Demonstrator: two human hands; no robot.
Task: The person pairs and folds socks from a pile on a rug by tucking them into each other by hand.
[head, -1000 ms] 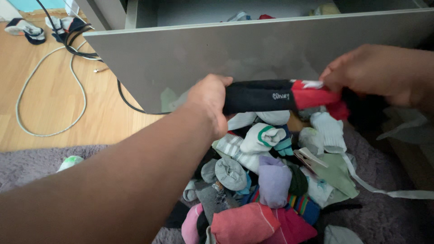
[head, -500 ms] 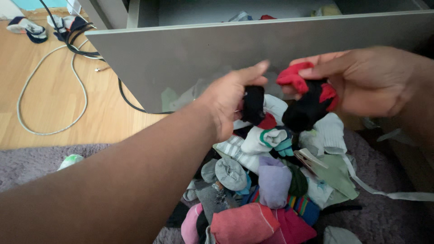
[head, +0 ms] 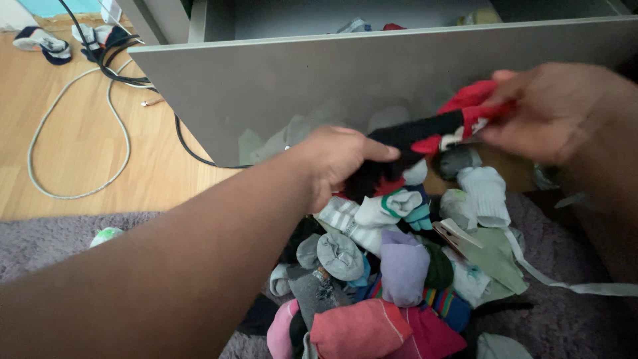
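Both my hands hold one black-and-red sock above the sock pile.

Nearest, at the bottom of the frame, the sock pile [head: 399, 292] lies on the grey rug [head: 80, 239]. Above it, mid-frame, my left hand [head: 339, 159] is closed round the black end of the sock [head: 425, 133]; at right my right hand [head: 558, 113] pinches its red end, fingers tight. Behind stands the grey drawer front [head: 319, 73], with cables [head: 80, 113] on the wood floor at upper left.

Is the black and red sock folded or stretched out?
Stretched out. The black and red sock runs taut between the left hand and right hand, above the sock pile.
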